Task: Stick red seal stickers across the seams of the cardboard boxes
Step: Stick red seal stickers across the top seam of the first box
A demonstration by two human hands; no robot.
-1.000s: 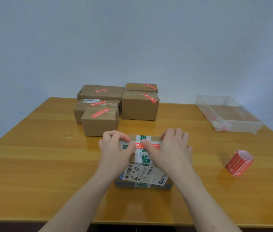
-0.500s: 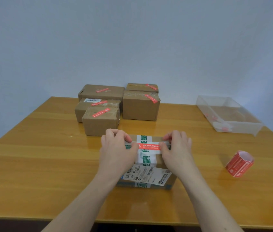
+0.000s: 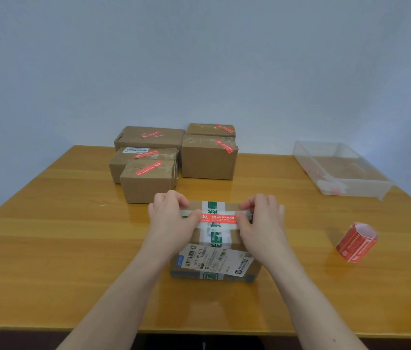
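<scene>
Red seal sticker [image 3: 220, 219]: lies flat across the top of the near cardboard box [image 3: 214, 251], over the white-and-green tape, toward the box's far edge. Left hand [image 3: 171, 221] presses its left end with thumb and curled fingers; right hand [image 3: 262, 221] presses its right end likewise. Neither hand grasps anything; both bear down on the sticker and box top.

Near cardboard box: at the table's [image 3: 48, 248] middle front, shipping label on the side nearest the person.

Sealed boxes [image 3: 174, 157]: five, grouped just behind the near box; each shows a red sticker on top, so they appear finished.

Sticker roll [image 3: 356, 242]: well right of the near box, on its side.

Clear plastic tray [image 3: 338, 170]: far right and behind the near box; holds a few pale and red scraps, too small to identify.

Progress, as judged: sixth box nearly sealed; smoothing the ends remains. No unsealed box is visible.
</scene>
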